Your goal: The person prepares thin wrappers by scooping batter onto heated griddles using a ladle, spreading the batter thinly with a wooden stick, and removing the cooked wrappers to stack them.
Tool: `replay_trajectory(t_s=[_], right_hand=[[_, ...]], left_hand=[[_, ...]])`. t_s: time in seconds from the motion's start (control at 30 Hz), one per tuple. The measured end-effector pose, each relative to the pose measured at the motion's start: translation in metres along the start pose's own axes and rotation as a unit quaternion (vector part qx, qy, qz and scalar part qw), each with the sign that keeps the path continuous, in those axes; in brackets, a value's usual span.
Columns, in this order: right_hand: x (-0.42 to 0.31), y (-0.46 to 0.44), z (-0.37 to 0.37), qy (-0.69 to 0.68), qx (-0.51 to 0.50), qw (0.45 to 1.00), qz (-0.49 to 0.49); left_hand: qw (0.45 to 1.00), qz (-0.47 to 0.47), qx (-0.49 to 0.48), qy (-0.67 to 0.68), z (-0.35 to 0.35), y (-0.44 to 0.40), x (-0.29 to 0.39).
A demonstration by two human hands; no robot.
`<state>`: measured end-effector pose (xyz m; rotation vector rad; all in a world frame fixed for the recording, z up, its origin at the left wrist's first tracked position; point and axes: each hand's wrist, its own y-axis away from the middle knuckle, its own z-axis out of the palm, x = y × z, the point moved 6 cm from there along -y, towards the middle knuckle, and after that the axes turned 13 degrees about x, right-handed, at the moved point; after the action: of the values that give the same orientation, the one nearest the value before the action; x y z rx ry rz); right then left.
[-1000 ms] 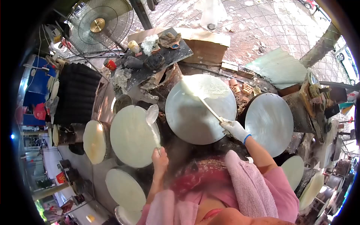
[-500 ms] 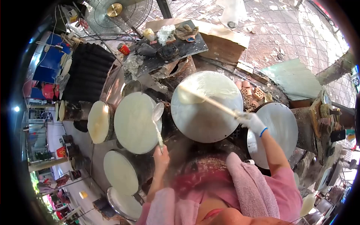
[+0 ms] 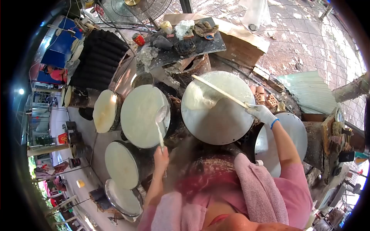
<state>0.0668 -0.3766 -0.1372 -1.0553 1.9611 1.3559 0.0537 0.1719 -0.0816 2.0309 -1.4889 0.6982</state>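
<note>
My left hand (image 3: 161,158) is wrapped round the handle of a ladle (image 3: 159,131). The ladle's bowl is over the right side of a round griddle coated with pale batter (image 3: 138,117). My right hand (image 3: 262,113), in a white glove with a blue cuff, grips a wooden stick (image 3: 219,90). That stick reaches across a larger round griddle (image 3: 225,129), its tip near the far edge. Wet pale batter (image 3: 198,98) covers the far and left part of this griddle; the near part is bare grey metal. Whether the stick touches the surface I cannot tell.
More round griddles stand around: a bare one (image 3: 281,142) at right, coated ones (image 3: 121,165) at left. Past them are a dark board (image 3: 208,48) with gloves and plastic, a fan (image 3: 133,13), hollow bricks (image 3: 271,100), a cardboard box (image 3: 243,48) and a wire fence.
The stick's tip has moved toward the far edge of the large griddle, and the batter there looks differently spread. The ladle has shifted slightly inward over the left griddle. The camera view has shifted.
</note>
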Motion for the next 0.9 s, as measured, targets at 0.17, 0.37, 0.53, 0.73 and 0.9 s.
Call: replay_trajectory(t_s=[0.17, 0.37, 0.53, 0.73, 0.9], right_hand=[[-0.002, 0.033, 0.038, -0.073, -0.155, 0.983, 0.062], [0.023, 0.012, -0.007, -0.015, 0.035, 0.999, -0.024], [-0.003, 0.021, 0.049, -0.081, -0.107, 0.991, 0.026], [0.021, 0.112, 0.047, -0.109, -0.118, 0.979, 0.122], [0.041, 0.205, 0.135, -0.475, -0.038, 0.853, 0.213]], left_hand=[[0.994, 0.097, -0.001, -0.058, 0.027, -0.052, 0.039], [0.956, 0.218, -0.046, -0.190, 0.078, -0.089, 0.077], [0.916, 0.264, -0.114, -0.281, 0.060, -0.059, 0.075], [0.903, 0.215, -0.225, -0.296, 0.029, 0.013, 0.041], [0.904, 0.239, -0.327, -0.140, 0.055, 0.038, 0.011]])
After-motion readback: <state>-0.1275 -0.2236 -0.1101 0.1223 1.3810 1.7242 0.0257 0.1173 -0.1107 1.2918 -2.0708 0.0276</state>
